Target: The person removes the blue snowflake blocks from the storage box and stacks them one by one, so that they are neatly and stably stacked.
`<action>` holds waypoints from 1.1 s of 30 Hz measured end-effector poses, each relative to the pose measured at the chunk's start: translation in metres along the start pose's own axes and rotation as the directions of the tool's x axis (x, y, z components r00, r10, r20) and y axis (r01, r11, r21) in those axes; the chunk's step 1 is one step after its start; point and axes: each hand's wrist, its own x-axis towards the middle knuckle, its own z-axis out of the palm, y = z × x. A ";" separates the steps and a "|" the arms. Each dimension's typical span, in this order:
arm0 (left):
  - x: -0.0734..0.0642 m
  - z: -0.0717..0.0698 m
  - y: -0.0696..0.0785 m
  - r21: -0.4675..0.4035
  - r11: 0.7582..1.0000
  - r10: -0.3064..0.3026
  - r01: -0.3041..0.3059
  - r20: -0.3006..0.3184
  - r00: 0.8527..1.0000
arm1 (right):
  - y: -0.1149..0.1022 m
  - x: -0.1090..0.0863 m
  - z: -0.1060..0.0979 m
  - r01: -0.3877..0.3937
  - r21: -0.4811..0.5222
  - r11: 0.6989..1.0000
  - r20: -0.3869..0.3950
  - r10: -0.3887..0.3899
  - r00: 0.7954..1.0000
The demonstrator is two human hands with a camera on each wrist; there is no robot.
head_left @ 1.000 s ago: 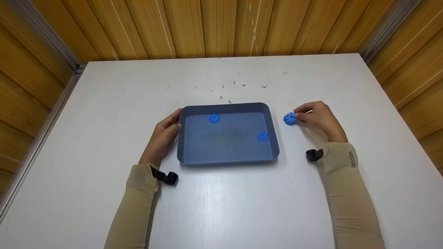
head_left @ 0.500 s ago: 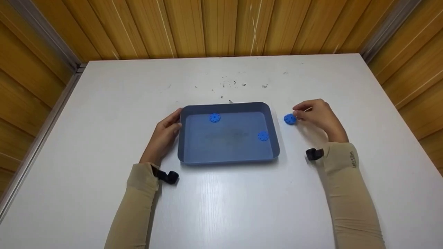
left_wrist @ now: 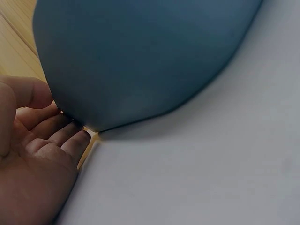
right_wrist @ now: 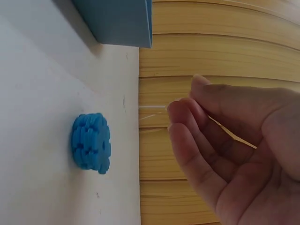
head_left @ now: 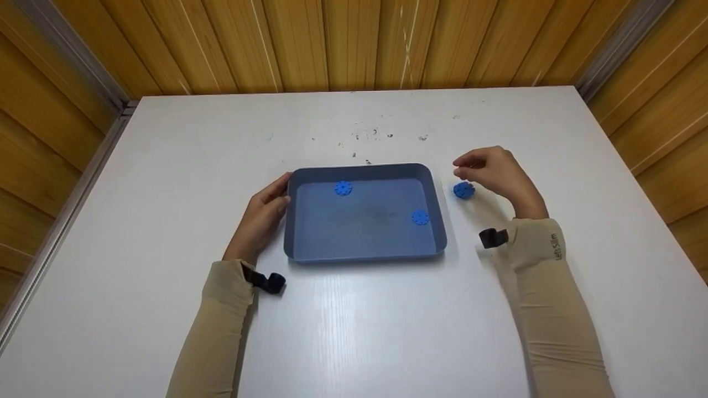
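My left hand (head_left: 259,218) touches the outer left wall of a shallow blue-grey tray (head_left: 365,258). In the left wrist view, its thumb and fingertips lie against the tray's corner. Two blue notched discs lie inside the tray: one notched disc (head_left: 343,188) by the far wall, another notched disc (head_left: 420,217) near the right wall. On the table to the tray's right sits a stack of blue notched discs (right_wrist: 91,142). Just above that stack my right hand (head_left: 494,174) hovers, fingers bent loosely and thumb close to them. Nothing shows between its fingertips.
The white table (head_left: 365,331) has small dark scuff marks beyond the tray. Wood-patterned walls (head_left: 354,44) rise behind it and at both sides. A black wrist camera (head_left: 271,283) sticks out from the left sleeve, and another wrist camera (head_left: 492,238) from the right.
The right hand held a blue disc at the stack, released it there, then lifted away and slightly left. The left hand and tray stay in place.
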 end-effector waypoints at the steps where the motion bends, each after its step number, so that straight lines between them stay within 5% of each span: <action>1: 0.000 0.000 0.000 0.001 1.000 -0.002 0.002 -0.001 1.000 | -0.003 0.001 0.001 0.007 -0.002 1.000 0.003 -0.007 1.000; 15: 0.001 0.001 0.000 -0.001 1.000 -0.001 0.001 -0.006 1.000 | -0.048 0.016 0.022 0.121 0.016 0.993 0.029 -0.121 0.992; 33: 0.001 0.001 -0.001 -0.017 1.000 0.005 -0.005 -0.010 1.000 | -0.093 0.045 0.086 0.232 0.025 0.972 0.177 -0.233 0.956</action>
